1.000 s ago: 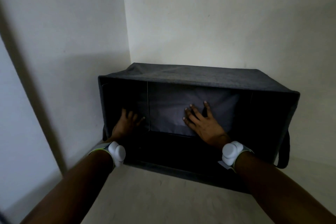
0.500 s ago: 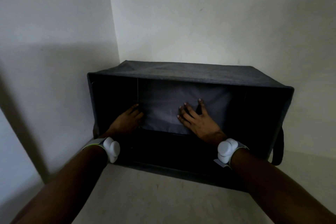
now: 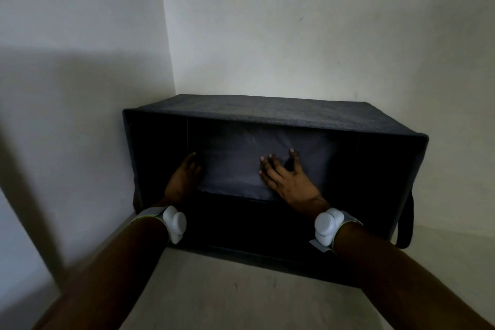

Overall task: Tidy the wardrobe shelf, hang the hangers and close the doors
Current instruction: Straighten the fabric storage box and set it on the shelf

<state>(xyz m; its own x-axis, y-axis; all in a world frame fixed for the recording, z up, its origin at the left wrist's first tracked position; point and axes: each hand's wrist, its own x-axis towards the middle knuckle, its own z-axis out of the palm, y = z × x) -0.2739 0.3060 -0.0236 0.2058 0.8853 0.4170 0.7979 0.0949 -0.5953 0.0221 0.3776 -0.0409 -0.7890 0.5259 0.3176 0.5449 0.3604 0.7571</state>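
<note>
A dark grey fabric storage box [image 3: 281, 111] stands on the wardrobe shelf [image 3: 241, 292], tucked into the back left corner. Its front face has a lighter grey panel [image 3: 235, 158]. My left hand [image 3: 184, 177] lies flat against the front near the panel's left edge, fingers together. My right hand [image 3: 286, 179] presses flat on the panel's middle with fingers spread. Neither hand grips anything. No hangers or doors are in view.
A dark strap handle [image 3: 405, 222] hangs down the box's right end. The wardrobe's left wall [image 3: 80, 88] is close beside the box, the back wall [image 3: 321, 35] right behind it. Bare shelf lies in front of and to the right of the box.
The box sits slightly deeper toward the back corner in the view. My left fingers have drawn together; both hands stay flat on the front.
</note>
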